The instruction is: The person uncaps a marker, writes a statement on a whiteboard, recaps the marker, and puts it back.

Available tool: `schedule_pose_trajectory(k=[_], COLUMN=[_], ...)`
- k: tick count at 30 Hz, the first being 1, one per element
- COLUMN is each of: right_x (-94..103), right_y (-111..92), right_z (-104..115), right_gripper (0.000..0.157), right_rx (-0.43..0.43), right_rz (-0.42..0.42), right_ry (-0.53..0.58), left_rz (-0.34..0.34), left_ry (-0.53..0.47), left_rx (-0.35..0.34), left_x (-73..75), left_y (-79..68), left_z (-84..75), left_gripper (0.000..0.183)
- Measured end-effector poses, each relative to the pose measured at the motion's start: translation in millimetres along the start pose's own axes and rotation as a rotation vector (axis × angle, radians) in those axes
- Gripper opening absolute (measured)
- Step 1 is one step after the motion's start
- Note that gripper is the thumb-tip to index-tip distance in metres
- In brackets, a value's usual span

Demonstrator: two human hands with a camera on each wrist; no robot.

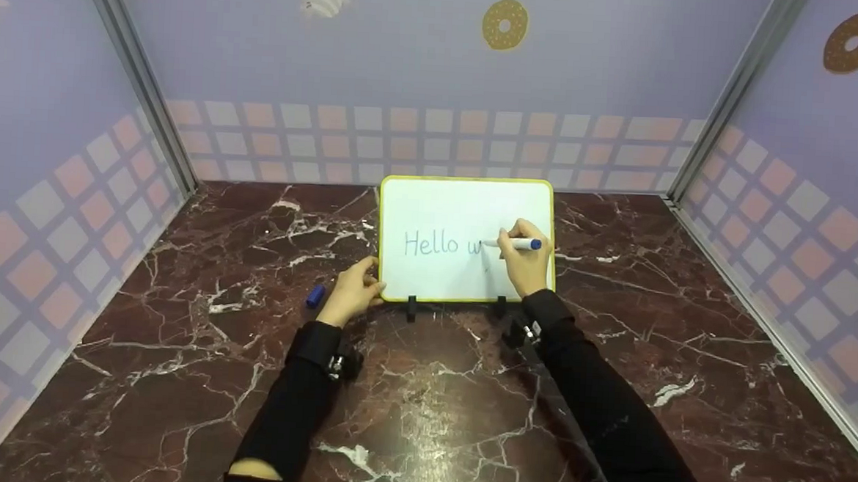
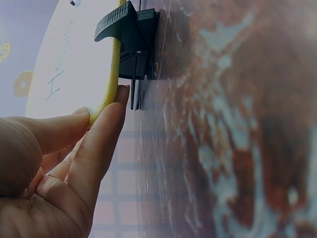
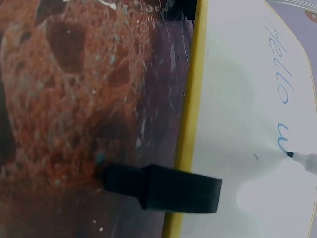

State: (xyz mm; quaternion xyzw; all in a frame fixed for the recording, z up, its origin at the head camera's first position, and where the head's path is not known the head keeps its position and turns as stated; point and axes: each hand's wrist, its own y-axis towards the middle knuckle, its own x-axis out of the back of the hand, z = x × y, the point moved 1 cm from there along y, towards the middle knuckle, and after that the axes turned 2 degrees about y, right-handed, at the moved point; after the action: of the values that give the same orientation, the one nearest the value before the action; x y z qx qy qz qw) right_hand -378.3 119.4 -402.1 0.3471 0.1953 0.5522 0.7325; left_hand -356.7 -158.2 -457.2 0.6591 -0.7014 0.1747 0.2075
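A whiteboard (image 1: 460, 206) with a yellow rim stands tilted back on a black stand, "Hello w" handwritten across it in blue. My right hand (image 1: 525, 261) grips a white marker (image 1: 506, 243) with a blue end, its dark tip (image 3: 290, 154) at the end of the "w". At the board's lower left corner my left hand (image 1: 355, 290) pinches the yellow rim (image 2: 110, 91), thumb on the front face and fingers behind. On the table left of that hand lies a blue marker cap (image 1: 315, 296).
Black stand clips (image 1: 411, 308) hold the board's bottom edge, one also near in the right wrist view (image 3: 181, 191). The dark red marbled table (image 1: 421, 387) reaches to a lilac back wall (image 1: 408, 71) and side walls.
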Motion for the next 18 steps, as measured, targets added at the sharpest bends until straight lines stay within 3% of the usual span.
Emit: schedule_pose_trajectory(k=[6,12,18], right_x=[5.0,6.8,6.7], right_y=[0.7,1.3,0.4], right_z=[-15.0,-39.4,-44.5], right_gripper=[0.029,0.03,0.03], right_rx=[-0.011,-0.03,0.009], right_rz=[-0.03,-0.006,0.007], right_ry=[-0.02,-0.042,-0.052], left_rz=[0.0,0.01,0.014], left_ry=[0.008,0.003,-0.006], left_rx=[-0.004,0.011,0.019], left_x=[-0.6,-0.5,-0.6], left_y=[0.4,0.4,0.0], left_z=[-0.3,-0.1,-1.0], left_gripper=[0.044,0.045,0.048])
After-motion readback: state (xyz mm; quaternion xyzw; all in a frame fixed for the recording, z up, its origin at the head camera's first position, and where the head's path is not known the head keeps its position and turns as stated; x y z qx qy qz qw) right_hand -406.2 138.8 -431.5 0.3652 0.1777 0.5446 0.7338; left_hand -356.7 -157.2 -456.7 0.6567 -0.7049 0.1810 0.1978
